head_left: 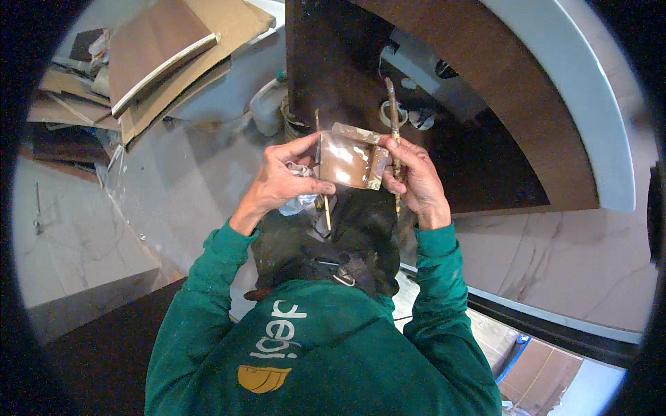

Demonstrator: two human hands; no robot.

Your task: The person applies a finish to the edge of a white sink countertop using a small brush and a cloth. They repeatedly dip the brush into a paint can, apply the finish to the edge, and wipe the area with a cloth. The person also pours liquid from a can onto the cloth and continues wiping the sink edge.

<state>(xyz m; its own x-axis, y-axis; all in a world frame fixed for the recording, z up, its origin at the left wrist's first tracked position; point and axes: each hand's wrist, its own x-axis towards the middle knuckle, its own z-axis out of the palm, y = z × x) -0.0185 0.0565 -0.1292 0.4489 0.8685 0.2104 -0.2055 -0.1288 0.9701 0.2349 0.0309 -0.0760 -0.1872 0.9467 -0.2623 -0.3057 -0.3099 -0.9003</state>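
Nearest, a green sweatshirt (326, 360), both sleeves reaching forward over a dark-clothed lap (368, 232). Just beyond, raised between both hands, a small box-like tray (343, 163), glossy tan inside. Left hand (281, 179) grasping the left edge between thumb and fingers, with a thin stick (327, 220) along that edge and crumpled pale material (298, 204) by the palm. Right hand (422, 175) closed on a paint-stained brush (393, 104), fingertips also pinching the tray's right side.

Apparently partway through: tray and tools already in hand, upper and right rims mottled yellowish and brown. Cannot tell whether fresh or old marks, nor how much is left. Interior washed out by glare; underside and several fingertips hidden; brush's upper end too blurred to read as bristles or handle.

Farther off, a white jug (267, 111) with green cap, partly behind a dark glossy panel (479, 163); behind the brush, a pale ring-shaped thing (386, 111), hard to make out. Farthest, at upper left, a brown board (156, 52) on cardboard (239, 24), outer scraps cut off by the black rim.
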